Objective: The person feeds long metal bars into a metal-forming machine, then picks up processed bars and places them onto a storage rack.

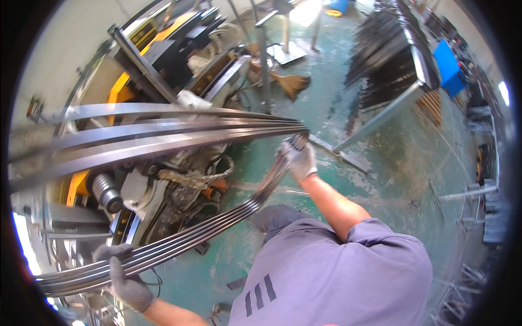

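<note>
A bundle of several long, shiny bent metal bars [196, 231] spans the left half of the head view. Its lower run passes through my left hand [129, 288], in a grey glove, whose fingers and thumb wrap round the bars near their left end. From a bend near the middle the bundle slants up to my right hand [300, 160], in a pale glove and closed round the bars close to a tight corner. Beyond that corner the upper metal bars [179, 126] fan out leftward, blurred at their far ends. Part of the grip is hidden behind my right hand's fingers.
At the left stands machinery with yellow parts [120, 89] and a dark coil spring [107, 193]. A rack of dark metal pieces [389, 60] on a grey frame stands far right, with a blue panel [450, 68] beyond. A broom head [292, 84] rests on the green floor [331, 108].
</note>
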`<state>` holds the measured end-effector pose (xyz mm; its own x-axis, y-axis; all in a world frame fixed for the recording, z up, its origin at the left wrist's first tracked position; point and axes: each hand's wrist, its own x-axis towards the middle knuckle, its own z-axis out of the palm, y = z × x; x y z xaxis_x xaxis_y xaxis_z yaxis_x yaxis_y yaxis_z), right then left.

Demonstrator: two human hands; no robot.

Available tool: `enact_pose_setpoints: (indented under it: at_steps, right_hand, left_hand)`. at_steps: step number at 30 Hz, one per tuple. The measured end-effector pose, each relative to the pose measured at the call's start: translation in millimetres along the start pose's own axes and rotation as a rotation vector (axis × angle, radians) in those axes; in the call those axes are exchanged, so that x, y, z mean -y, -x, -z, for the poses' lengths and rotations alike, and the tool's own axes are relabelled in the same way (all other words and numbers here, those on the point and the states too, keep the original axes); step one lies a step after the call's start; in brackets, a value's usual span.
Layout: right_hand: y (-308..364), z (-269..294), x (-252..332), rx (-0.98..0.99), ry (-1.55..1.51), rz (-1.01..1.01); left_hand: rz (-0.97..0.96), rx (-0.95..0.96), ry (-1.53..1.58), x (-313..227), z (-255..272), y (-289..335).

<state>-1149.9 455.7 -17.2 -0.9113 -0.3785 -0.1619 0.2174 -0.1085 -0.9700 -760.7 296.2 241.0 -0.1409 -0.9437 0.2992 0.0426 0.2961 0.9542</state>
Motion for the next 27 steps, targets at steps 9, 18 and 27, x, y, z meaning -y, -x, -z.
enact_pose_setpoints:
  at_steps: [9, 18, 27]
  right_hand:
    - [-86, 355, 174, -0.681, 0.672, 0.476]
    - [-253, 562, 316, -0.875, 1.231, 0.557]
    - [-534, 753, 302, -0.807, 1.685, 0.309]
  left_hand:
    - [0.910, 0.320, 0.809, 181, -177, 175]
    - [1.435, 0.568, 0.707, 209, -409, 274]
    - [1.081, 0.489, 0.379, 137, -510, 269]
